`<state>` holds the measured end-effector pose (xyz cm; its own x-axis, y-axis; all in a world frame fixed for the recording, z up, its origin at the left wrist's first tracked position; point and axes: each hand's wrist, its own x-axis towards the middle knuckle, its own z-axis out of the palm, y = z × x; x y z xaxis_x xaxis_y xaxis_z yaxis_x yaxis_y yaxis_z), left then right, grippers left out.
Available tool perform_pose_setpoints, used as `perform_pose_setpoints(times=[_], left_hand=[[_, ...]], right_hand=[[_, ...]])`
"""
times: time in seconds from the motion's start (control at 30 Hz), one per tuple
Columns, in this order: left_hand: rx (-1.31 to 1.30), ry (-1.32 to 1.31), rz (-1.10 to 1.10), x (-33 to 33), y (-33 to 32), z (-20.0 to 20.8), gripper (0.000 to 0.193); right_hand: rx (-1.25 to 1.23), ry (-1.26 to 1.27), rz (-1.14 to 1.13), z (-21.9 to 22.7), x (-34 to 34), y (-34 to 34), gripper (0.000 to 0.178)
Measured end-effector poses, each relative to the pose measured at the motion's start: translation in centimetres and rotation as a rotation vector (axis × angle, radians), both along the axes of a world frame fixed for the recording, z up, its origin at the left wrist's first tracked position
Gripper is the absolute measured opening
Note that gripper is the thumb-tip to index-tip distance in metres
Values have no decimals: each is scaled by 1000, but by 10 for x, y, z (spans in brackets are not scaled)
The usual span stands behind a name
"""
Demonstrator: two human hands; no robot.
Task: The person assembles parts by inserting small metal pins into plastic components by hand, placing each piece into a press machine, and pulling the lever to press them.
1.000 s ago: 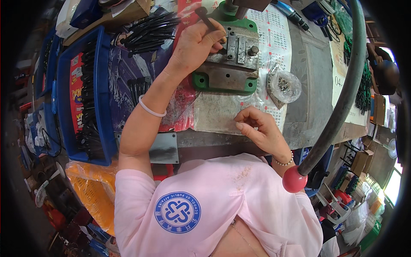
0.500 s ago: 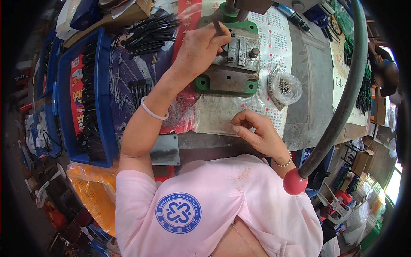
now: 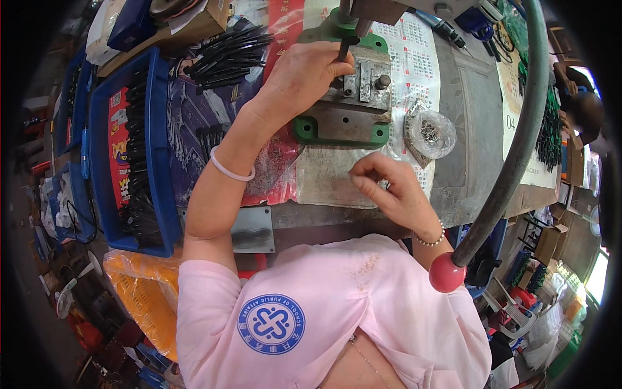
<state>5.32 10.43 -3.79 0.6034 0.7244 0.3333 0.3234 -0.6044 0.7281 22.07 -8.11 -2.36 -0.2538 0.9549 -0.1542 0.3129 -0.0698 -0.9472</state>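
My left hand point(image 3: 304, 74) reaches over the green-based hand press point(image 3: 308, 129) and is closed on a slim black part point(image 3: 345, 49). The part's wider end sticks up past my fingers, under the press's ram. Its lower end is hidden by my hand. Beside my fingertips is the metal fixture block point(image 3: 366, 81) with its bolt. My right hand point(image 3: 395, 188) hovers in front of the press, thumb and forefinger curled together. Whatever may be between them is too small to see. Right of the press, a clear plastic bag point(image 3: 433, 133) holds small metal pieces.
A blue tray point(image 3: 162, 142) full of black parts stands at left. Another pile of black parts point(image 3: 230, 55) lies behind my left forearm. The press's long lever point(image 3: 512, 175) with its red ball knob point(image 3: 447, 272) arches down on the right. A screwdriver-like tool point(image 3: 447, 29) lies at the back.
My left hand has shifted slightly right with the black part, which now stands more upright below the ram. My right hand has risen a little, fingers still curled.
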Motion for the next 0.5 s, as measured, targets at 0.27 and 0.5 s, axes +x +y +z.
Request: perform_pose_setpoints(times=[0.27,0.5], left_hand=[[-84,2,17,1,-2,7,15],[147,30,5,1,-8,14,7]], right_hand=[[301,150,-422,24,-14,76,26],[569,14,-413,19,-19,117,18]])
